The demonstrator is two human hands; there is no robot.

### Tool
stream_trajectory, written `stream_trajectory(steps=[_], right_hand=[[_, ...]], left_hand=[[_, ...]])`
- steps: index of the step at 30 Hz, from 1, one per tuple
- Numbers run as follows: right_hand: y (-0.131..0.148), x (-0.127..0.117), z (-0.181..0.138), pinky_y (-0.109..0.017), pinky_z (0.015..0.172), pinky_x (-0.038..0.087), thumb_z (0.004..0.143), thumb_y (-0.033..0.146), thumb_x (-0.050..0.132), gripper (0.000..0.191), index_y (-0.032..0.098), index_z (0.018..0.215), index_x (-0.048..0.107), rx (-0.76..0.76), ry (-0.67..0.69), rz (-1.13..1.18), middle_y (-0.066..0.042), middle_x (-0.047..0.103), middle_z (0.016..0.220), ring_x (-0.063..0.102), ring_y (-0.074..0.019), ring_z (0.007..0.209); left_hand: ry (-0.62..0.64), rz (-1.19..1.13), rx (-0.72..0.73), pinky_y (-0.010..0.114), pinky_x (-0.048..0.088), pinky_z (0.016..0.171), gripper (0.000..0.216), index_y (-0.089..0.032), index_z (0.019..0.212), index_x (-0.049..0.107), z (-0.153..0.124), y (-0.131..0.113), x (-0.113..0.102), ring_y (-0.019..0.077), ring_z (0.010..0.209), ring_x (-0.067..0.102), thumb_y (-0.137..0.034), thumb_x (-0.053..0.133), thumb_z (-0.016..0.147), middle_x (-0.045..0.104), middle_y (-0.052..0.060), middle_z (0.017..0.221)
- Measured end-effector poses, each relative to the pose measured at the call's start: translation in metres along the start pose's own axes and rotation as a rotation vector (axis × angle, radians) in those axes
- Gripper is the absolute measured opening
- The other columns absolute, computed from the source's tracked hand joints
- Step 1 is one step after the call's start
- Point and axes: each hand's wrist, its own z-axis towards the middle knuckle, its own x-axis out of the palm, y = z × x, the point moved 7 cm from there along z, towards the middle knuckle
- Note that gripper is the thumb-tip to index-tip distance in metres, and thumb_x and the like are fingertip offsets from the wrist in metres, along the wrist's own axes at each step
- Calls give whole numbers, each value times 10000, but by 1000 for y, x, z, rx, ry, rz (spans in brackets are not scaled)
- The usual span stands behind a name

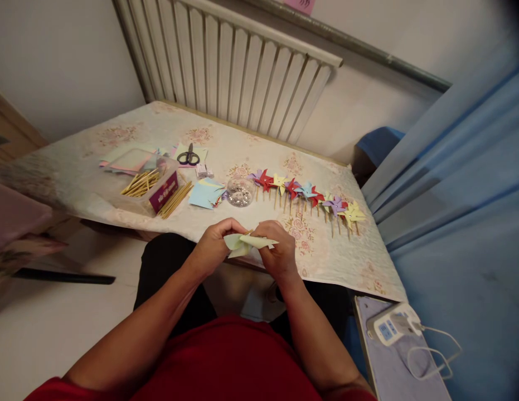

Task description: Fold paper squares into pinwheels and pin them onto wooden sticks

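A pale green paper pinwheel (pixel 247 243) is held between my two hands, just over the table's front edge. My left hand (pixel 219 239) pinches its left side with thumb and fingers. On the other side my right hand (pixel 279 248) has its fingers curled closed at the pinwheel's back and right blade. A bit of stick shows between the hands; most of it is hidden. Beyond my hands lie a clear round dish (pixel 239 193) of small shiny pins and a stack of light blue paper squares (pixel 206 194). Finished pinwheels (pixel 306 192) lie in a row to the right.
A clear plastic box (pixel 146 184) holds wooden sticks, with more sticks (pixel 175 199) beside it. Black-handled scissors (pixel 189 156) and small boxes (pixel 203 170) lie behind. A radiator (pixel 234 61) lines the wall; blue curtains (pixel 460 223) hang right. A white corded device (pixel 393 326) sits lower right.
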Motion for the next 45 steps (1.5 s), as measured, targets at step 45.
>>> stream_trajectory(steps=[45], right_hand=[[-63, 15, -30, -259, 636, 483, 728, 304, 718, 136, 189, 797, 694, 685, 79, 348, -1, 676, 746, 615, -150, 674]], left_hand=[[88, 273, -8, 242, 363, 580, 166, -180, 779, 607, 6, 19, 5, 135, 641, 466, -338, 561, 763, 561, -22, 684]])
